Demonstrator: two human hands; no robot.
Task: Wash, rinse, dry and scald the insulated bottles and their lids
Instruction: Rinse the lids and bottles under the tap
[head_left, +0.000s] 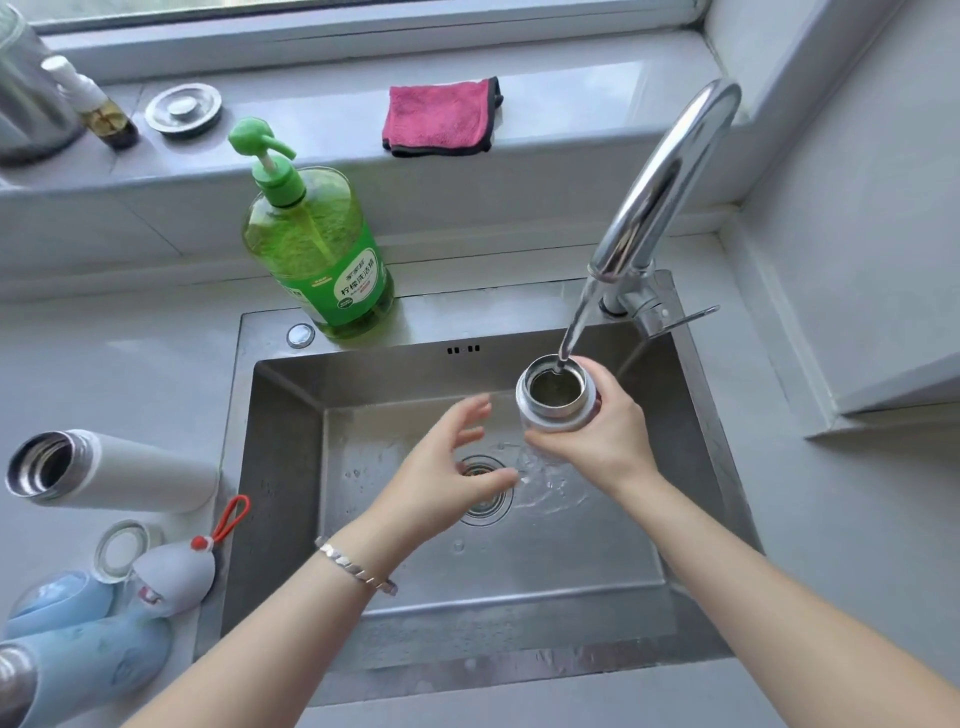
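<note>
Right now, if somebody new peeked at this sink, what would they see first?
Probably the water running from the shiny tap straight into the open bottle that the right hand grips over the sink. Next, the big green soap bottle standing on the sink's back edge, and the bright pink cloth on the windowsill behind it.

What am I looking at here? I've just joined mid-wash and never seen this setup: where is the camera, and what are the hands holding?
No machine here: one camera on a person's head looks down at two bare hands over a steel sink. The right hand grips an open bottle under the running tap. The left hand, open, holds nothing. Left of the sink lie a white bottle on its side, a blue bottle and a grey lid with a red loop. A green soap bottle stands behind the basin; a pink cloth lies on the sill.
</note>
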